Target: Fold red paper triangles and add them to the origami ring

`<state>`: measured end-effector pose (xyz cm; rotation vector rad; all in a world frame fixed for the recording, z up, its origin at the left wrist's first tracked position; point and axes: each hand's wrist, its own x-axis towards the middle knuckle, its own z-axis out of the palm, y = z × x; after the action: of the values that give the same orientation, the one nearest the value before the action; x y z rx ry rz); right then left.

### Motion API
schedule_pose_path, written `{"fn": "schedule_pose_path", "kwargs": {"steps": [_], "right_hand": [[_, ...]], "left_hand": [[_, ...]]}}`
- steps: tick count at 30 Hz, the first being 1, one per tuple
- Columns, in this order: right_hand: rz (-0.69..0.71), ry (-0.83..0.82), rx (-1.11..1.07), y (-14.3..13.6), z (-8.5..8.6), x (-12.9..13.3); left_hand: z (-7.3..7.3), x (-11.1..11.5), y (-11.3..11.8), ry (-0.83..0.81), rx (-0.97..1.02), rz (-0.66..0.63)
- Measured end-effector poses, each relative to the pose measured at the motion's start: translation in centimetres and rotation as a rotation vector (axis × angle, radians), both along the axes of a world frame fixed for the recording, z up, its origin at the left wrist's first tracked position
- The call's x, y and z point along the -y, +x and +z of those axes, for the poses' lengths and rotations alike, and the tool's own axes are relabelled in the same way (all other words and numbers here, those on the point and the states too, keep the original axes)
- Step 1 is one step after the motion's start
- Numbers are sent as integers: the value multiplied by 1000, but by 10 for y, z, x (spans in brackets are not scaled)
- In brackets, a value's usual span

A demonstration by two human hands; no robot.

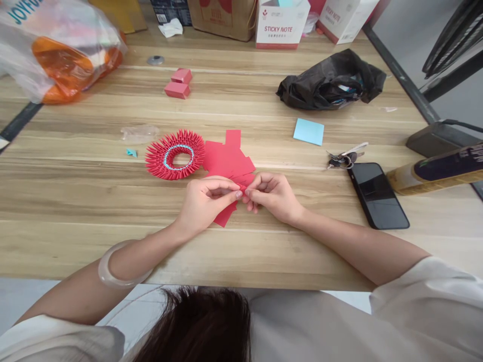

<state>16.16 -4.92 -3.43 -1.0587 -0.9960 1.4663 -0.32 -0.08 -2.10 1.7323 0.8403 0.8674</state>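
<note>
Between my two hands is a small piece of red paper (242,188), mostly covered by the fingertips. My left hand (207,198) pinches it from the left, thumb and forefinger closed. From the other side my right hand (272,197) pinches it too, its remaining fingers curled below. Several loose red paper sheets (223,157) lie spread beneath and beyond the hands. Just left of them rests a ring of folded red paper pieces (155,157) with a light blue inner band. How the held paper is folded cannot be made out.
Farther back are two pink-red blocks (177,90), a black plastic bag (328,83) and sticky note boxes (281,27). A blue paper pad (308,131), keys (341,160), a phone (378,193) and a bottle (437,168) lie rightward. A plastic bag (64,50) stands back left.
</note>
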Motion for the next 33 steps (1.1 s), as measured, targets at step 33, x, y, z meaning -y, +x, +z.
{"fn": "schedule_pose_path", "kwargs": {"steps": [33], "right_hand": [[-17,452,440,8,-2,2]], "left_hand": [[-1,-6,1,-348,146,94]]}}
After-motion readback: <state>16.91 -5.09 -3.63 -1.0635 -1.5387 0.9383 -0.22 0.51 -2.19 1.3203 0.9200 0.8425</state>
